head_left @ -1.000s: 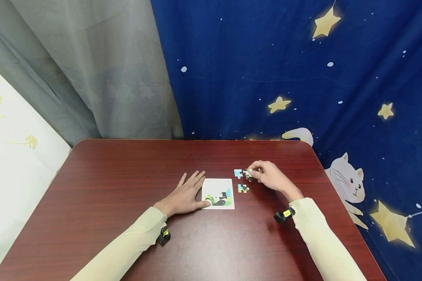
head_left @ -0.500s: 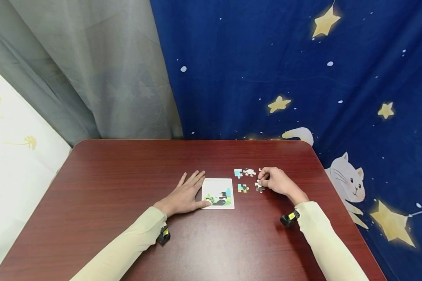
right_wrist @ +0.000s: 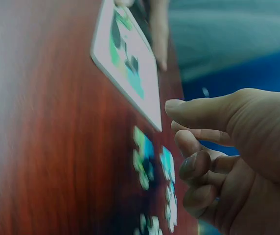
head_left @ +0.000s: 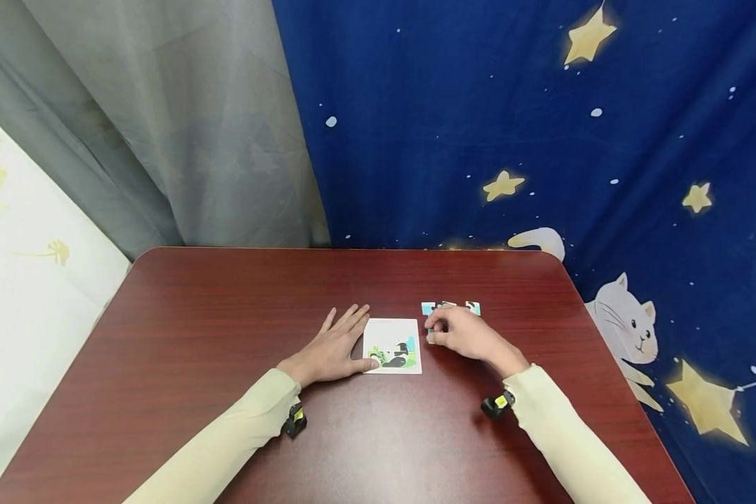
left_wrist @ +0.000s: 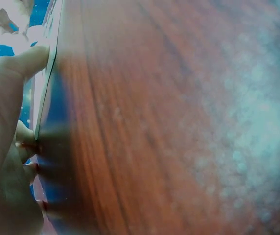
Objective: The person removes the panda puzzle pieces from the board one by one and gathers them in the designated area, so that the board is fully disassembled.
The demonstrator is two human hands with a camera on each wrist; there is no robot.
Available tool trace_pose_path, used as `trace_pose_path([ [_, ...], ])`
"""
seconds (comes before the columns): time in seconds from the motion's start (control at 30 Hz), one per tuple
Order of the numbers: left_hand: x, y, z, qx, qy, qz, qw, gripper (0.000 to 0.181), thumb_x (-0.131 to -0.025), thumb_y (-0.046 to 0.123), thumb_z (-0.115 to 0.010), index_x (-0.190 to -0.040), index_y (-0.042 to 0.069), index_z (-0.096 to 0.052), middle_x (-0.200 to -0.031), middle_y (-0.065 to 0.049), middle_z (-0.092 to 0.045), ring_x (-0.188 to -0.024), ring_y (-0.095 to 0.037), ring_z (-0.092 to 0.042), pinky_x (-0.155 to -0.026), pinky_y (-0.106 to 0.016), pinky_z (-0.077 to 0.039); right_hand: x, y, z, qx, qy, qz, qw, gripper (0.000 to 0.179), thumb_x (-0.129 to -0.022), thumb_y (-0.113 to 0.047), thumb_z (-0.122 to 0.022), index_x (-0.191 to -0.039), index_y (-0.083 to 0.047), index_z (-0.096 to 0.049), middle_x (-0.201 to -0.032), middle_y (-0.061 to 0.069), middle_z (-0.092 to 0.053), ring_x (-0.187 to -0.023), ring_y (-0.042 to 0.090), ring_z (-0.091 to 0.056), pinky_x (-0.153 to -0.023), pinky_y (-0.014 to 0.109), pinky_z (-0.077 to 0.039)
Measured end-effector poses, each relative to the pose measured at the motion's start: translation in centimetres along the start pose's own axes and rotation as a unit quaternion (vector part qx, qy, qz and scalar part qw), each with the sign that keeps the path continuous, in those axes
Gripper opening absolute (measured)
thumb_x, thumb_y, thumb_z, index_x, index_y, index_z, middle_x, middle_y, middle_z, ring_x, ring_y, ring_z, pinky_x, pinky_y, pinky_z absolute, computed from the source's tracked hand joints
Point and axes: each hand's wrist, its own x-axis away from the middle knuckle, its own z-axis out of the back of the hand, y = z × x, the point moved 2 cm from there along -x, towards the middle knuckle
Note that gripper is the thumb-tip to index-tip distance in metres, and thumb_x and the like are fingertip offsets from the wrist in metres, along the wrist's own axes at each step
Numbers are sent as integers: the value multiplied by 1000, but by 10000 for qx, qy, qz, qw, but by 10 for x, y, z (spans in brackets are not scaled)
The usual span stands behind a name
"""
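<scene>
My left hand (head_left: 330,355) lies flat on the table with fingers spread, its thumb resting on the lower left edge of a white jigsaw puzzle board (head_left: 387,332). Panda and green parts of a picture fill the board's lower portion. Just right of the board, my right hand (head_left: 469,334) hovers low over loose jigsaw pieces, its fingers loosely bent. In the right wrist view nothing shows between the thumb (right_wrist: 194,111) and fingers. A green-and-blue jigsaw piece (right_wrist: 143,152) lies below the fingertips, beside a light blue piece (right_wrist: 168,164). In the head view my hand hides some pieces.
A dark red wooden table (head_left: 239,294) carries everything. Another loose piece (head_left: 473,306) lies beyond my right hand. Behind the far edge hang a grey curtain (head_left: 227,140) and a blue star-patterned curtain (head_left: 428,140).
My right hand moved from the upper loose pieces toward the right, leaving a black-and-white piece on the table, then back left toward the board. My left hand has stayed in place.
</scene>
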Motion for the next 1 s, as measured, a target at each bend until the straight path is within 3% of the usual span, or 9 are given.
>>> trace_pose_path([
  [0.2,0,0,-1,107,-23,-4,9999,102,-98,65,-65,-168,0,-27,-180,-14,-20,-169,-35,-12,-135,-67,-4,-7,-17,-21,635,-358,-42,9973,23,-92,-26,-84,-110,-16,-75,-97,-5,-68,-90,10,-60,-79,30,-50],
  [0.57,0,0,0,91,-36,-1,10000,103,-98,66,-65,-168,1,-27,-180,-13,-18,-170,-34,-12,-135,-67,-4,-16,-19,-29,499,-536,-368,9966,29,-87,-20,-88,-101,-17,-64,-96,-3,-63,-87,12,-56,-77,31,-47],
  [0.83,-1,0,0,51,-16,-1,10000,103,-97,66,-65,-168,1,-27,-180,-13,-19,-170,-33,-12,-135,-66,-4,-14,-18,-33,-129,-569,135,9982,24,-92,-8,-81,-106,-13,-63,-96,-1,-65,-82,10,-56,-76,26,-48],
  [1.0,-1,-1,0,50,-31,23,10000,103,-97,67,-64,-168,1,-27,-180,-13,-19,-170,-33,-12,-135,-66,-4,-12,-18,-35,215,-717,514,9959,11,-97,-8,-75,-107,-13,-73,-107,-1,-70,-89,9,-60,-83,27,-52],
])
